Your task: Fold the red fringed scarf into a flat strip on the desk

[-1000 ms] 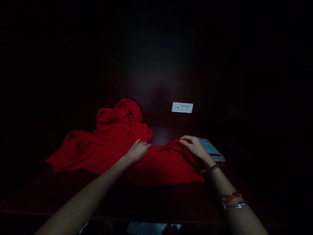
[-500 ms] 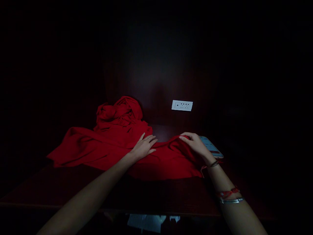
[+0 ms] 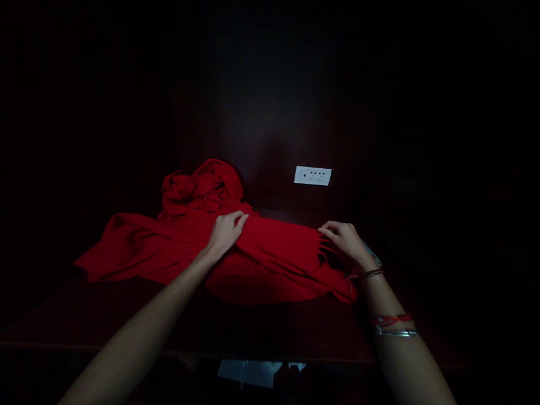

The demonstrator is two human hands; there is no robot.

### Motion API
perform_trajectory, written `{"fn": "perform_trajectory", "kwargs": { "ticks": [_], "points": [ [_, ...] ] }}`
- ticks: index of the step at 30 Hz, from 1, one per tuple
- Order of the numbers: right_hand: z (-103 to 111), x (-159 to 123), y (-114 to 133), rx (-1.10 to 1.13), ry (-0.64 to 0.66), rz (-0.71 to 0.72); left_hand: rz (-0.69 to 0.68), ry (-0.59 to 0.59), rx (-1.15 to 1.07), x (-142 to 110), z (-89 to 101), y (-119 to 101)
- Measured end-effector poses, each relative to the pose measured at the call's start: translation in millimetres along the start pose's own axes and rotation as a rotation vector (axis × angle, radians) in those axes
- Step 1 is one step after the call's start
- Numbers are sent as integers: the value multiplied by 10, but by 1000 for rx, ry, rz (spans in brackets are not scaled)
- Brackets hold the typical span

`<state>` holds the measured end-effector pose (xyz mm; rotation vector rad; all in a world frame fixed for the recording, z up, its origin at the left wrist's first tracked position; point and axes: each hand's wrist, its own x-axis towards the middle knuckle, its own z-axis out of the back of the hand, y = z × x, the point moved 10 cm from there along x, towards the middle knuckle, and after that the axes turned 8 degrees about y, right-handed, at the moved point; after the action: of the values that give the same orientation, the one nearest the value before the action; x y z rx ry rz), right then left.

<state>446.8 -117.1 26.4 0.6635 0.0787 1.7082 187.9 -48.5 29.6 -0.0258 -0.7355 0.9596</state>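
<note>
A red fringed scarf (image 3: 274,239) lies across the dark tabletop, partly spread and creased, with a bunched heap of it at the back left. My left hand (image 3: 225,232) is closed on the scarf's far edge near the middle, thumb and fingers together. At the fringed right end, my right hand (image 3: 346,241) pinches the far corner between thumb and fingers, and loose tassels hang below it. The part of the scarf under my left palm is hidden.
A phone (image 3: 372,254) lies mostly hidden behind my right wrist. A white socket plate (image 3: 313,175) is on the dark back wall. Below the table's front edge (image 3: 194,355), pale papers (image 3: 247,373) show. The surroundings are very dark.
My left hand has gone from lying spread on the scarf to gripping its far edge, further left. The right end's edge is now pulled straight and lies further back, its fringe showing.
</note>
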Motion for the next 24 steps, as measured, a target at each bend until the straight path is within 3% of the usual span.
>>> {"fn": "perform_trajectory", "kwargs": {
  "ticks": [3, 6, 10, 12, 15, 18, 24],
  "points": [
    [-22, 12, -62, -35, -3, -33, 125, 88, 259, -34, -116, 175],
    [-110, 22, 65, -97, -13, 11, 77, 216, 342, -80, -367, 67],
    [-280, -14, 507, -158, -88, 187, -217, 203, 98, -148, -456, -398],
    [-452, -32, 753, -81, -29, 302, -325, 170, -72, -195, -381, -598],
    [-659, -53, 995, 47, 99, 403, -373, 162, -230, -249, -289, -773],
    [-677, -45, 997, 117, 148, 366, -363, 167, -243, -274, -274, -821],
    [-343, -23, 727, 153, 43, 265, -303, 182, -128, -182, -330, -577]
  ]
}}
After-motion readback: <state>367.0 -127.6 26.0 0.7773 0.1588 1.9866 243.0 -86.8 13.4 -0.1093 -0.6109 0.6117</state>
